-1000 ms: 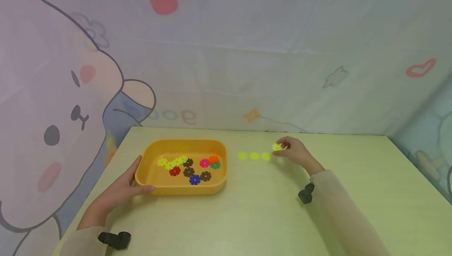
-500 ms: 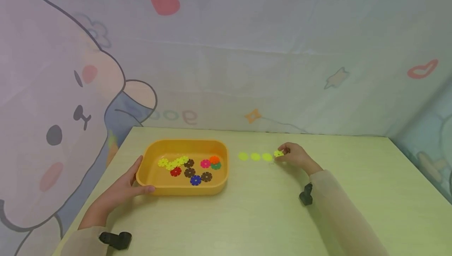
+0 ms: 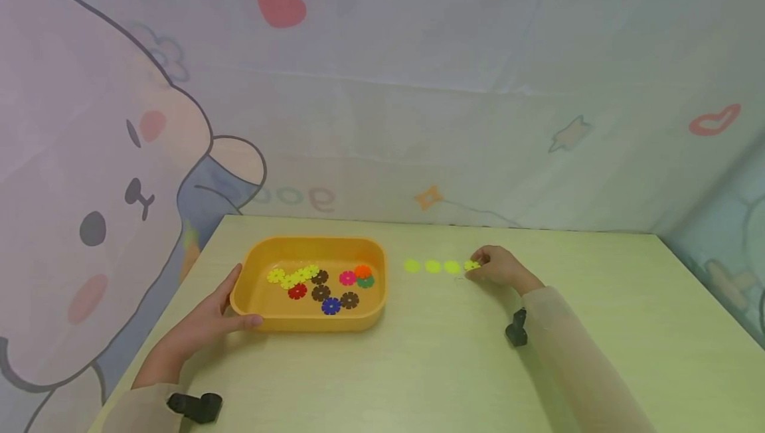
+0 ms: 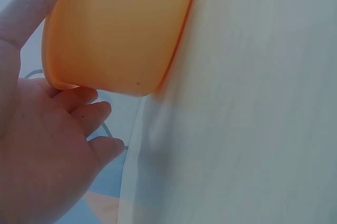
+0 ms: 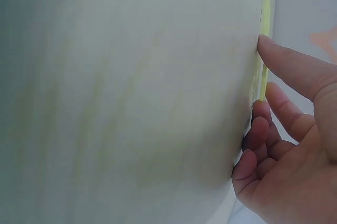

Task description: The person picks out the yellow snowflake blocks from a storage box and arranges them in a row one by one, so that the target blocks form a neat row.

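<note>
At the left, my left hand [image 3: 200,323] holds a corner of the yellow plastic tray [image 3: 305,324], thumb along the front wall and fingers round the left side. The left wrist view shows those fingers [image 4: 84,103] against the tray's outer wall. My right hand [image 3: 504,268] pinches a yellow snowflake disc [image 3: 471,265] down at the tabletop, at the right end of a row. Three more yellow discs [image 3: 433,266] lie flat in that row, to its left. From the right wrist, the pinched disc [image 5: 264,81] appears edge-on between thumb and fingers.
Inside the tray are several loose discs: a yellow cluster [image 3: 299,276], a red one [image 3: 297,291], a blue one [image 3: 331,306], brown ones, pink, orange and green. A printed cloth [image 3: 382,121] hangs behind the table's [image 3: 382,380] back edge.
My right hand has lowered the yellow disc to the tabletop, into line with the other three. My left hand and the tray have stayed in place.
</note>
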`<state>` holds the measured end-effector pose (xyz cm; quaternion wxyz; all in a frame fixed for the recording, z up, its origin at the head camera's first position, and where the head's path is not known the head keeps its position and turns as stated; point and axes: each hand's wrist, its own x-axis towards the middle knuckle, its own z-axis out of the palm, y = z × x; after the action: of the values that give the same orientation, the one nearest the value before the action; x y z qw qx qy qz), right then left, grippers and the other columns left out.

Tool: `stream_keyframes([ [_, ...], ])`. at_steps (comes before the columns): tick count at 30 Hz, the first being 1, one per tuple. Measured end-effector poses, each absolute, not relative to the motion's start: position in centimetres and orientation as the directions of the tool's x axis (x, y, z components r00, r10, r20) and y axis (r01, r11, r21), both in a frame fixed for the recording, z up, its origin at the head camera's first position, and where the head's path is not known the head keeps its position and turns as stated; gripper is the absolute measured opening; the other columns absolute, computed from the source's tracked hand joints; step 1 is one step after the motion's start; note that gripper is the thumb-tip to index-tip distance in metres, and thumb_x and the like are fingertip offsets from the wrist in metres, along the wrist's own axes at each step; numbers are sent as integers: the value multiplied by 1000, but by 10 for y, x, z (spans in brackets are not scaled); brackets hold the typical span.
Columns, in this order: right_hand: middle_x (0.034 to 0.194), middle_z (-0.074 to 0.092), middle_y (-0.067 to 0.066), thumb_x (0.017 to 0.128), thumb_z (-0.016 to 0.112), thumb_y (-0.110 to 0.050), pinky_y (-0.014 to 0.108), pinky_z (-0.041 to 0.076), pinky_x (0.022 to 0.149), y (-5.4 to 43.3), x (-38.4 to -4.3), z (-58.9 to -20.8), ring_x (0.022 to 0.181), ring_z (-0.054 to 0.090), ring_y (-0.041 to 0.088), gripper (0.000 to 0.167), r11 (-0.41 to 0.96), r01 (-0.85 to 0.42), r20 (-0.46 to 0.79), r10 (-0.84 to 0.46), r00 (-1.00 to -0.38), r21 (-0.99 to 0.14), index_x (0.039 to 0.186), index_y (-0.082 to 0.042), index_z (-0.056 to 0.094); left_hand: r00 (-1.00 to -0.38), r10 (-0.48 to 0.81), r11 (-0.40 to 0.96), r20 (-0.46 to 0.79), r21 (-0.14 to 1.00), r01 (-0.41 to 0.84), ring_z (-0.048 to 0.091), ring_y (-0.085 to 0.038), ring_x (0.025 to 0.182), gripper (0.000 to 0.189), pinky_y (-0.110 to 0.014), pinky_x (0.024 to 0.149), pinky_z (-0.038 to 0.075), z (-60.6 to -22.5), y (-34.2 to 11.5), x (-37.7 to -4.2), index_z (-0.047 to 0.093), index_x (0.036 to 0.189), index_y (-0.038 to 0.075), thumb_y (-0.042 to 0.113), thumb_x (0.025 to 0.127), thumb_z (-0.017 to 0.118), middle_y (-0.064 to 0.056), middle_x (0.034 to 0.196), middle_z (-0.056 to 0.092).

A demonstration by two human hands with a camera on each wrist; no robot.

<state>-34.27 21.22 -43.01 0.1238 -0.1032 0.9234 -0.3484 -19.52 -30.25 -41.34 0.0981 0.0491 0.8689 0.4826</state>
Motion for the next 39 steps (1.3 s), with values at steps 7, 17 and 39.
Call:
stream_keyframes([
  [7, 103, 55, 11, 86, 72, -21, 41, 45, 85, 211, -341, -427, 96, 50, 26, 42, 751, -108, -175, -288, -941, -652, 116, 5, 60, -976, 177, 539, -124, 843, -9, 0, -50, 143, 114, -72, 108, 9, -413, -302, -195, -11, 154, 8, 31, 83, 75, -24, 159, -6],
  [17, 118, 56, 21, 87, 71, -22, 49, 44, 95, 213, -341, -427, 114, 52, 38, 43, 754, -119, -180, -302, -936, -646, 118, 5, 59, -976, 183, 532, -121, 847, -5, 0, -50, 143, 114, -72, 107, 8, -414, -302, -195, -12, 154, 9, 30, 83, 75, -24, 159, -6],
  [39, 118, 56, 18, 88, 70, -25, 43, 48, 90, 162, -337, -358, 106, 55, 32, 49, 631, -270, 40, -355, -934, -727, 129, -2, 57, -976, 173, 545, -133, 839, -18, 0, -50, 143, 114, -72, 108, 8, -415, -303, -196, -11, 154, 9, 32, 83, 76, -24, 159, -5],
])
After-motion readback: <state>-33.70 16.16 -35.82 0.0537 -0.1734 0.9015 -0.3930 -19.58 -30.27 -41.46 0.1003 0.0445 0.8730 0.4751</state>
